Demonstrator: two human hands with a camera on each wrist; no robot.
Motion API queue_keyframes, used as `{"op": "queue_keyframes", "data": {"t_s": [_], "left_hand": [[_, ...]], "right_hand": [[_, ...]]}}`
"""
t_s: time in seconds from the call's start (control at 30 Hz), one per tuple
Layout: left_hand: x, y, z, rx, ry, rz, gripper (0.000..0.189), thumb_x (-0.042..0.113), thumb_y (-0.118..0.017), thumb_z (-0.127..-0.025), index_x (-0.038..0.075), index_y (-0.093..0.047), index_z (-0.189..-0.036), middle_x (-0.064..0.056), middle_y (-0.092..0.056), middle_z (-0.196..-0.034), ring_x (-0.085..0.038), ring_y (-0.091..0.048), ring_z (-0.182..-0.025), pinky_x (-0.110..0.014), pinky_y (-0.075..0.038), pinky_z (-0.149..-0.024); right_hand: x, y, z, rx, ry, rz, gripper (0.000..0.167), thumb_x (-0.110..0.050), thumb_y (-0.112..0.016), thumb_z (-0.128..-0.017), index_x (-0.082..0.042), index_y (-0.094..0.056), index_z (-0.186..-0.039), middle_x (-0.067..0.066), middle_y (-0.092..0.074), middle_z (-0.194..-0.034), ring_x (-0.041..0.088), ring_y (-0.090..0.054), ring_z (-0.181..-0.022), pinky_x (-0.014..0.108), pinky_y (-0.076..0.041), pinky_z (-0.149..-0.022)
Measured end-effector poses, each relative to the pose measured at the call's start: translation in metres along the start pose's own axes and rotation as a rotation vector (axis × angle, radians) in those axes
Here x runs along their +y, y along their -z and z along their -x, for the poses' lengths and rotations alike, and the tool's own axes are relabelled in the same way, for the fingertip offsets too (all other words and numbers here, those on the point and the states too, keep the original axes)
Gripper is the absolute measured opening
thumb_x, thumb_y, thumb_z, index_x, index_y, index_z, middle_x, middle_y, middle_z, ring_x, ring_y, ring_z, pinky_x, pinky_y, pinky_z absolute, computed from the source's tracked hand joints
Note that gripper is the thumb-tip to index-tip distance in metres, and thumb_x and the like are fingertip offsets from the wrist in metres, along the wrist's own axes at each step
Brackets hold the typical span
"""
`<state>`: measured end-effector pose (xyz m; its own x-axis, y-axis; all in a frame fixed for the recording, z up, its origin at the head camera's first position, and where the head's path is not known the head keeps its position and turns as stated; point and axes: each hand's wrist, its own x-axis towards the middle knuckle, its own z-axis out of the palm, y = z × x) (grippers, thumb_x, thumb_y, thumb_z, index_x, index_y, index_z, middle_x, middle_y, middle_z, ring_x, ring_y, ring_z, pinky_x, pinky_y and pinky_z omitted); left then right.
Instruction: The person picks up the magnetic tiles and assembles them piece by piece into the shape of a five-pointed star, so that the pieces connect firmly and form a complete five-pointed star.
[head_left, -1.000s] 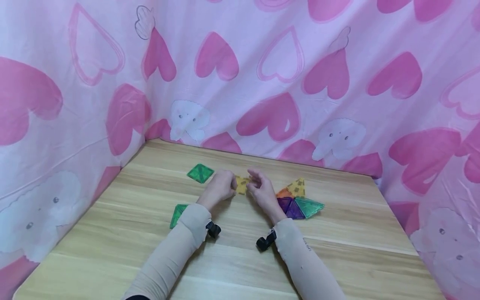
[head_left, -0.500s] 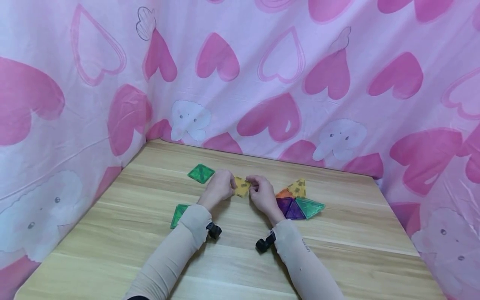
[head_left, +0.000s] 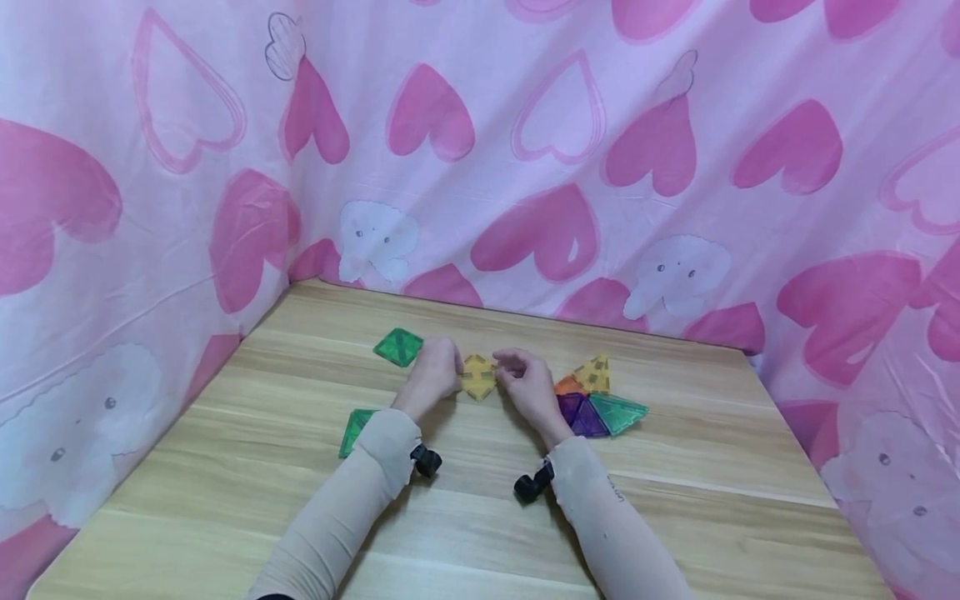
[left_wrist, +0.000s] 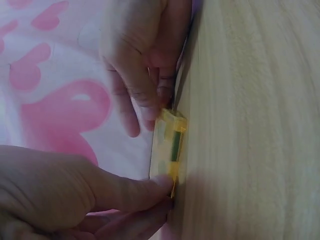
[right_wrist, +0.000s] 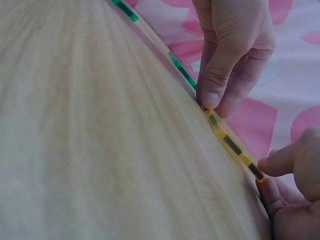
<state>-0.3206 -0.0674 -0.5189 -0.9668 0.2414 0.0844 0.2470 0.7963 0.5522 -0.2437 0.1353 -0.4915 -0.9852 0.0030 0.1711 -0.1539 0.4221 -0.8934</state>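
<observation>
Between the two hands, a yellow translucent magnetic tile piece [head_left: 477, 377] lies low over the table, diamond-shaped with a seam across its middle. My left hand [head_left: 433, 368] pinches its left corner between thumb and fingers, seen close up in the left wrist view as the lower hand [left_wrist: 75, 195]. At the opposite corner my right hand [head_left: 527, 387] has thumb and finger on the edge; the right wrist view shows this hand [right_wrist: 300, 185] pinching the tile end. Dark magnets show along the yellow edge [right_wrist: 231, 145].
Behind the left hand lies a green diamond of tiles [head_left: 398, 347]; another green tile [head_left: 356, 431] is partly covered by the left sleeve. Right of the right hand, purple [head_left: 585, 416], teal [head_left: 618, 413], orange [head_left: 568, 386] and yellow [head_left: 596, 375] tiles form a joined cluster. Pink curtain surrounds the wooden table [head_left: 465, 533].
The yellow piece has turned between the hands, from a squarish slant to a diamond with corners toward each hand. The left hand has shifted slightly left; the other tiles lie as before.
</observation>
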Motion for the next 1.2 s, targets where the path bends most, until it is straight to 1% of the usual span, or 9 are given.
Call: {"op": "queue_keyframes", "data": {"t_s": [0.13, 0.33, 0.5, 0.73, 0.87, 0.9, 1.0, 1.1, 1.2], "left_hand": [[0.002, 0.0, 0.002, 0.009, -0.009, -0.004, 0.03, 0.01, -0.101, -0.071, 0.021, -0.074, -0.068, 0.006, -0.072, -0.078, -0.016, -0.069, -0.078, -0.036, -0.063, -0.077], [0.008, 0.0, 0.006, 0.027, 0.018, -0.023, 0.037, 0.017, -0.107, -0.069, 0.022, -0.07, -0.068, 0.006, -0.07, -0.078, -0.016, -0.068, -0.078, -0.037, -0.061, -0.077], [0.009, -0.002, 0.006, 0.032, 0.038, -0.025, 0.04, 0.019, -0.109, -0.068, 0.021, -0.069, -0.07, 0.004, -0.069, -0.08, -0.019, -0.068, -0.08, -0.039, -0.061, -0.079], [0.003, -0.002, 0.005, 0.027, 0.015, -0.014, 0.04, 0.02, -0.109, -0.068, 0.021, -0.069, -0.068, 0.006, -0.069, -0.078, -0.018, -0.068, -0.079, -0.038, -0.06, -0.077], [0.003, 0.008, 0.01, 0.01, -0.007, 0.047, 0.037, 0.018, -0.108, -0.069, 0.018, -0.071, -0.073, 0.002, -0.071, -0.082, -0.021, -0.067, -0.084, -0.039, -0.06, -0.08], [0.009, 0.017, 0.016, -0.003, -0.004, 0.069, 0.034, 0.017, -0.106, -0.071, 0.016, -0.073, -0.076, 0.001, -0.072, -0.085, -0.023, -0.068, -0.086, -0.04, -0.06, -0.083], [0.03, 0.045, 0.035, -0.046, 0.043, 0.165, 0.022, 0.014, -0.099, -0.082, 0.01, -0.079, -0.089, -0.005, -0.076, -0.094, -0.024, -0.07, -0.091, -0.041, -0.061, -0.086], [0.053, 0.07, 0.054, -0.064, 0.137, 0.275, 0.011, 0.011, -0.088, -0.095, 0.007, -0.081, -0.102, -0.009, -0.078, -0.099, -0.022, -0.073, -0.088, -0.036, -0.063, -0.079], [0.058, 0.074, 0.058, -0.026, 0.206, 0.384, 0.011, 0.006, -0.083, -0.099, 0.006, -0.081, -0.11, -0.011, -0.08, -0.098, -0.022, -0.076, -0.081, -0.028, -0.06, -0.065]], "right_hand": [[-0.002, -0.002, 0.0, 0.027, 0.02, 0.101, 0.023, 0.001, -0.078, -0.1, -0.005, -0.082, -0.121, 0.009, -0.082, -0.109, 0.022, -0.078, -0.101, 0.035, -0.065, -0.089], [-0.009, -0.003, 0.002, 0.051, 0.083, 0.251, 0.018, 0.0, -0.076, -0.099, -0.001, -0.083, -0.115, 0.012, -0.083, -0.106, 0.027, -0.079, -0.1, 0.045, -0.065, -0.093], [-0.01, -0.002, 0.003, 0.021, 0.073, 0.267, 0.02, 0.002, -0.071, -0.101, -0.004, -0.083, -0.115, 0.011, -0.083, -0.11, 0.027, -0.076, -0.103, 0.047, -0.063, -0.095], [-0.011, 0.0, 0.001, -0.017, -0.041, 0.152, 0.011, -0.01, -0.078, -0.104, -0.011, -0.085, -0.113, 0.004, -0.081, -0.1, 0.018, -0.073, -0.091, 0.034, -0.061, -0.081], [-0.013, 0.003, 0.002, -0.036, -0.135, 0.027, 0.008, -0.013, -0.083, -0.102, -0.009, -0.086, -0.109, 0.004, -0.082, -0.099, 0.015, -0.074, -0.087, 0.028, -0.061, -0.077], [-0.014, 0.004, 0.002, -0.034, -0.157, -0.015, 0.01, -0.012, -0.084, -0.101, -0.008, -0.087, -0.11, 0.004, -0.083, -0.101, 0.014, -0.075, -0.087, 0.027, -0.062, -0.077], [-0.014, 0.007, 0.001, -0.011, -0.187, -0.145, 0.017, -0.01, -0.085, -0.099, -0.006, -0.087, -0.116, 0.008, -0.084, -0.108, 0.011, -0.075, -0.089, 0.024, -0.061, -0.078], [-0.016, 0.009, 0.0, 0.021, -0.182, -0.23, 0.022, -0.009, -0.086, -0.099, -0.005, -0.085, -0.121, 0.01, -0.084, -0.115, 0.009, -0.075, -0.092, 0.022, -0.061, -0.078], [-0.018, 0.01, -0.001, 0.037, -0.173, -0.275, 0.025, -0.011, -0.086, -0.099, -0.006, -0.085, -0.123, 0.012, -0.083, -0.12, 0.01, -0.076, -0.097, 0.021, -0.06, -0.079]]}}
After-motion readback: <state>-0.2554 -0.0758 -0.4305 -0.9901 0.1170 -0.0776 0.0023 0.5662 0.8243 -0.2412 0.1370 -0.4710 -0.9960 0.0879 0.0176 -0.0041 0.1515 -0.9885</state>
